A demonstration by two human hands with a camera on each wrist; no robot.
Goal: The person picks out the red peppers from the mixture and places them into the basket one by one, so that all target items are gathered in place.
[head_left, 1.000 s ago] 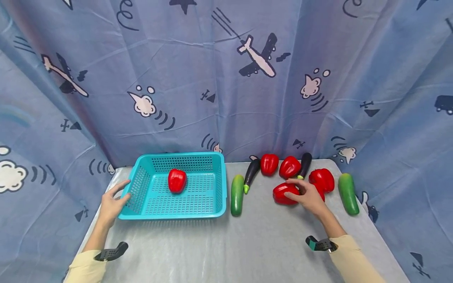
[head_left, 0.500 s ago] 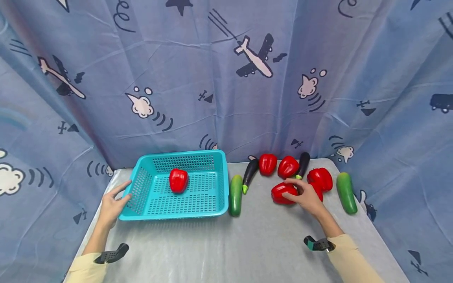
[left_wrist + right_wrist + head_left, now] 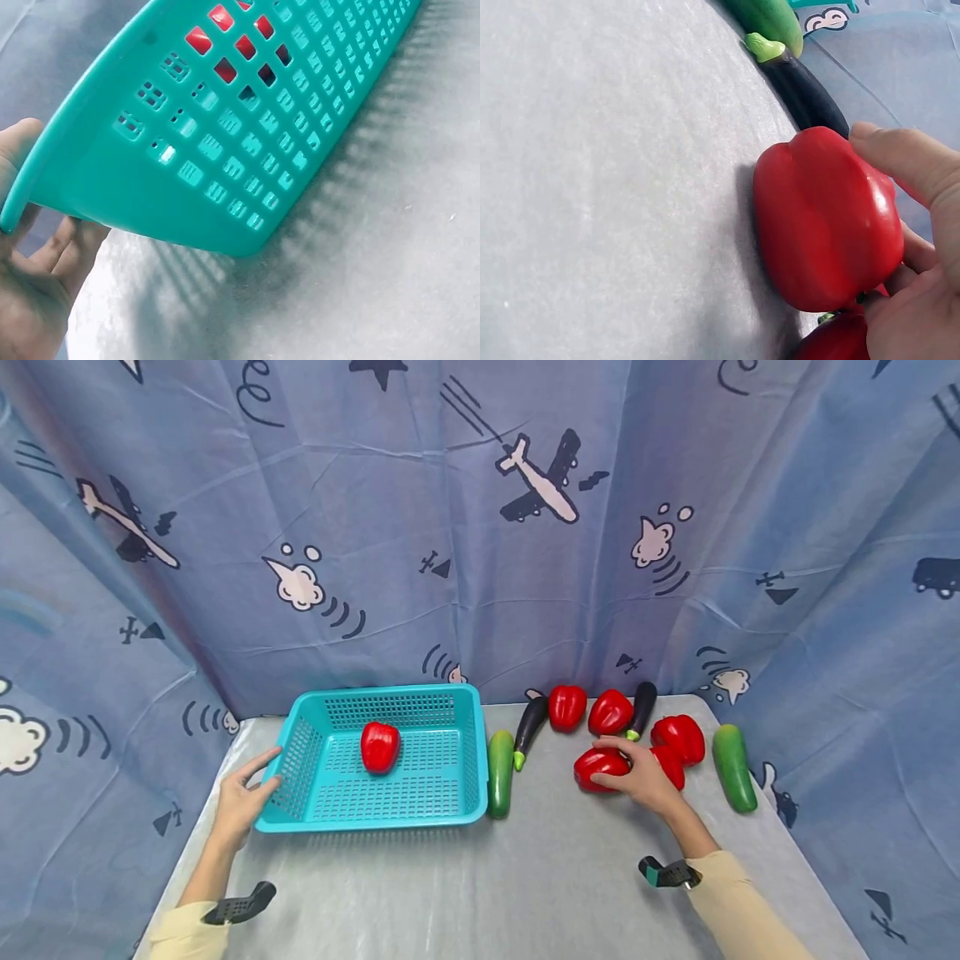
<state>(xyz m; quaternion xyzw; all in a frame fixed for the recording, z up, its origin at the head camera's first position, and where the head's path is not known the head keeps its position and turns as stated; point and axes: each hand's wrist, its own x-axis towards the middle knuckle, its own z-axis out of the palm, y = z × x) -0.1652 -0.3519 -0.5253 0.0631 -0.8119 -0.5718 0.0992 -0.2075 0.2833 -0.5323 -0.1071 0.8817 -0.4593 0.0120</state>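
Observation:
At the left end of the turquoise plastic basket (image 3: 386,824), my left hand (image 3: 242,797) grips the rim. In the left wrist view, part of the left hand (image 3: 37,300) lies under the rim, and a digit shows beyond it. One red bell pepper (image 3: 380,747) lies inside the basket. My right hand (image 3: 647,781) holds another red bell pepper (image 3: 597,770) on the table between thumb and fingers. The right wrist view shows the thumb on this bell pepper (image 3: 821,217), with the other fingers partly hidden behind it.
A cucumber (image 3: 500,777) and an eggplant (image 3: 531,727) lie right of the basket. Red bell peppers (image 3: 567,708) and another eggplant (image 3: 642,706) sit at the back. More peppers (image 3: 681,739) and a cucumber (image 3: 733,768) lie right. A patterned curtain (image 3: 405,568) hangs behind.
The basket has shifted slightly right with my left hand, its right end now against the cucumber. My right hand has moved a little left, closer around its bell pepper.

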